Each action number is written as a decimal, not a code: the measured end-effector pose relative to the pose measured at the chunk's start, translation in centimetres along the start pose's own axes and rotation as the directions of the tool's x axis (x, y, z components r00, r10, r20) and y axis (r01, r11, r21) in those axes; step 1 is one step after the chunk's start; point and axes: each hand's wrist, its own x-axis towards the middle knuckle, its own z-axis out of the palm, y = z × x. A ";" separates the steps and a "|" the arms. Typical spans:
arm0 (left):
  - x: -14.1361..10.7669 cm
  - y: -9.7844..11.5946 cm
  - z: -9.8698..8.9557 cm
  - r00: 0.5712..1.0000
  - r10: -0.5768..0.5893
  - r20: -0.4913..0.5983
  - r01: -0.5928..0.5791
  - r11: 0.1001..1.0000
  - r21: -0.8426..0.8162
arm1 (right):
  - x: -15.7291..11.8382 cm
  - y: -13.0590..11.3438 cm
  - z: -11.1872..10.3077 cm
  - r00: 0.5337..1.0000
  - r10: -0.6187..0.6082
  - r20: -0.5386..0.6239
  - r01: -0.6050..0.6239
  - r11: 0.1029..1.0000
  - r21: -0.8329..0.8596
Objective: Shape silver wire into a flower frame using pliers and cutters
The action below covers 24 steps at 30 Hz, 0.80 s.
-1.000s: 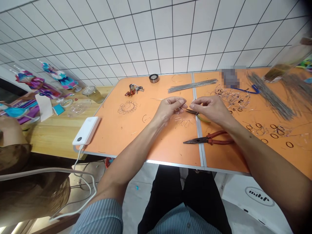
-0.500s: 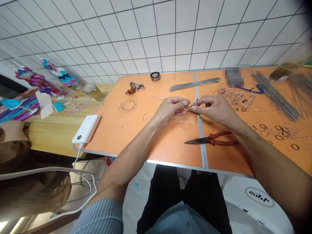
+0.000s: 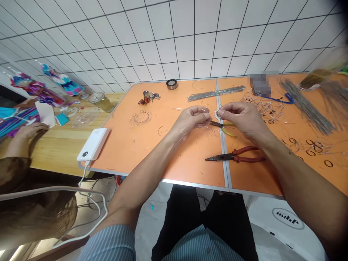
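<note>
Near the table seam, my left hand point(image 3: 190, 121) is closed, its thumb and fingers pinching a thin wire piece whose loops show at the fingertips. My right hand point(image 3: 243, 116) is just right of it, thumb and index finger pressed together; whatever is between them is too small to make out. Small pliers with yellow-green handles point(image 3: 230, 134) lie under and between both hands, partly covered by the right one. Closer to me, red-handled long-nose pliers point(image 3: 235, 156) rest across the seam, touched by neither hand. A wire ring with looped edges point(image 3: 140, 117) lies to the left.
At the back are a roll of black tape point(image 3: 172, 84), keys point(image 3: 148, 97) and a bundle of straight wires point(image 3: 216, 93). Dark rings point(image 3: 328, 163) and tangled wire point(image 3: 262, 108) lie right. Leftward are a white power bank point(image 3: 93, 144) and another person's hand point(image 3: 34, 129).
My right hand has risen slightly and drawn away from the left fingertips, uncovering more of the small pliers. Another person's hand has come onto the wooden table at left.
</note>
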 end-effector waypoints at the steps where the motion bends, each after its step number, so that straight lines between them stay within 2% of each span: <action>1: 0.1 -0.1 0.0 1.000 0.002 -0.004 -0.002 1.000 0.005 | 0.0 0.0 0.0 1.000 -0.001 -0.002 0.001 1.000 0.008; 10: 0.2 -0.5 0.1 0.998 0.070 0.008 -0.070 0.996 0.059 | 0.2 0.3 0.3 0.999 -0.028 -0.019 0.029 0.997 0.068; 18: 0.1 -0.6 0.5 0.995 0.086 -0.042 -0.085 0.996 0.033 | 0.0 0.1 0.7 0.999 -0.011 -0.034 0.011 1.000 0.021; 24: 0.1 -0.7 0.8 0.991 0.109 -0.072 -0.105 0.993 0.055 | 0.0 0.0 0.8 0.999 0.002 -0.032 0.000 0.998 0.064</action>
